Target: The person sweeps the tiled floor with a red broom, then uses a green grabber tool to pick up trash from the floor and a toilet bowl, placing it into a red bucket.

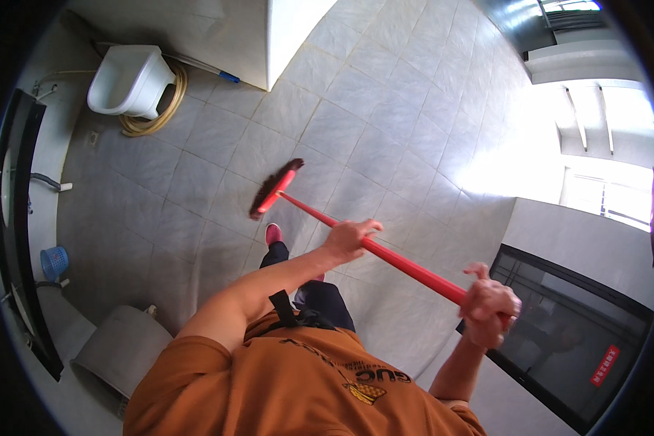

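Note:
A broom (414, 270) with a red handle slants across in front of me, from the upper end at my right down to its head at the left. My left hand (347, 240) grips the handle partway down, its index finger stretched along it. Around the top end my right hand (489, 305) is closed, one finger sticking out. The broom's red head with dark bristles (275, 190) rests on the grey tiled floor (356, 138), just ahead of my pink shoe (272, 234).
A white mop sink (127, 80) with a coiled yellow hose (168, 116) stands at the far left beside a wall corner (269, 65). At the left are a blue basket (54, 262) and a large grey bin (120, 349). A dark glass-fronted panel (559, 327) lines the right.

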A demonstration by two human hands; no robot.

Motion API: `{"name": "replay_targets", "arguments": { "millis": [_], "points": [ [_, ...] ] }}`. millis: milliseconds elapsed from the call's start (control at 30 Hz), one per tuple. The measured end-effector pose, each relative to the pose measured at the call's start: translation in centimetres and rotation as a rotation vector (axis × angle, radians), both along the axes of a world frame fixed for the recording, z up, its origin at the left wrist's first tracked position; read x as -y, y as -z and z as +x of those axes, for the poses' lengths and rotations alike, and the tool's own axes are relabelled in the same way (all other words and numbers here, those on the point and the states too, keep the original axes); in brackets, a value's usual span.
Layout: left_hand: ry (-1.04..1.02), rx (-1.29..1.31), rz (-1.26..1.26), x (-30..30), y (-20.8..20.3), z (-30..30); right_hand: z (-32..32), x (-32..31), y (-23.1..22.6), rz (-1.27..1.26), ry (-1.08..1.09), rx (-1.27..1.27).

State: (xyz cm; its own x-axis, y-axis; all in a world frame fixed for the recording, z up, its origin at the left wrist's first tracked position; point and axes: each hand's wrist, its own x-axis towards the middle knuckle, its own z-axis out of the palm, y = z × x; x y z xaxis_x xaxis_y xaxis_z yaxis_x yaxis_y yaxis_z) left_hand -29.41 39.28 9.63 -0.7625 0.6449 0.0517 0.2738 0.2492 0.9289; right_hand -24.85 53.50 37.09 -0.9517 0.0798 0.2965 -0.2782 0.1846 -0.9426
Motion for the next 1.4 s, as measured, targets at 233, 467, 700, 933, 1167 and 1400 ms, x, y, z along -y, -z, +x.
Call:
{"name": "replay_targets", "arguments": {
  "millis": [233, 467, 700, 933, 1167, 1400],
  "points": [
    [-0.181, -0.121, -0.236, 16.0, 9.9, -3.1, -0.1, 6.7, 12.4, -0.202, -0.337, 0.314],
    [-0.18, -0.141, -0.223, 6.8, 4.8, -7.1, -0.7, -3.5, 10.2, -0.271, -0.109, 0.251],
    [0.057, 0.016, -0.024, -12.5, -3.2, -8.3, -6.1, -12.7, -2.2, 0.117, -0.198, -0.153],
    [-0.185, -0.078, -0.071, -7.7, 4.3, -9.4, -8.7, -11.6, 6.1, -0.125, -0.29, 0.015],
    [-0.271, -0.148, -0.39, 7.7, 11.6, -14.9, -12.3, -5.3, 15.4, -0.186, -0.539, 0.289],
    [-0.325, -0.191, -0.195, -4.4, 1.5, -22.6, -20.2, -11.6, 5.9, -0.089, -0.205, -0.035]
  ]
}}
